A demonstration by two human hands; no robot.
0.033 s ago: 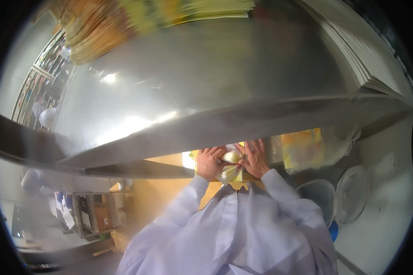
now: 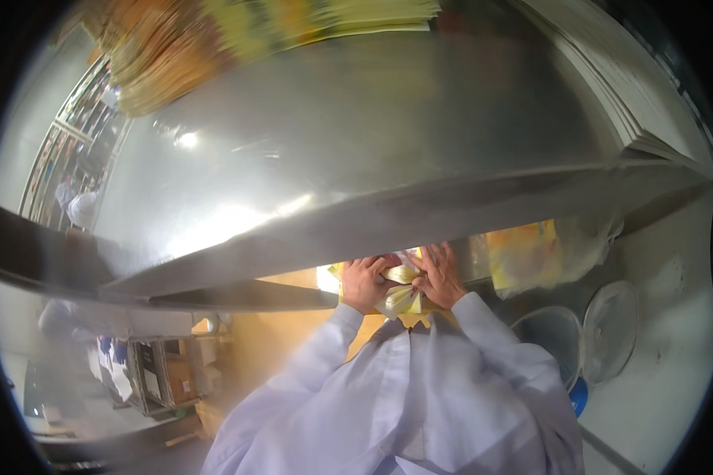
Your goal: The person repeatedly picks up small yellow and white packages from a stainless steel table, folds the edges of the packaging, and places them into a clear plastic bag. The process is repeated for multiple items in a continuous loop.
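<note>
Below the metal edge, between both my hands, is a yellow and white plastic package (image 2: 402,275) with a pale, bulging middle. Its lower end (image 2: 398,301) is gathered in folds that point toward my body. My left hand (image 2: 364,283) grips the package's left side with bent fingers. On the opposite side my right hand (image 2: 442,277) holds it, thumb inward and fingers reaching over the upper part. What lies inside the package cannot be made out.
A metal worktop (image 2: 356,119) spans the space ahead, its edge close above my hands. Stacks of yellow printed sheets (image 2: 325,17) lie at its far side. Yellow bags in clear plastic (image 2: 524,252) sit to the right, above two clear round tubs (image 2: 548,336). Shelving stands left.
The pale bulge of the package looks slightly flatter between my hands. Both hands stay in nearly the same place.
</note>
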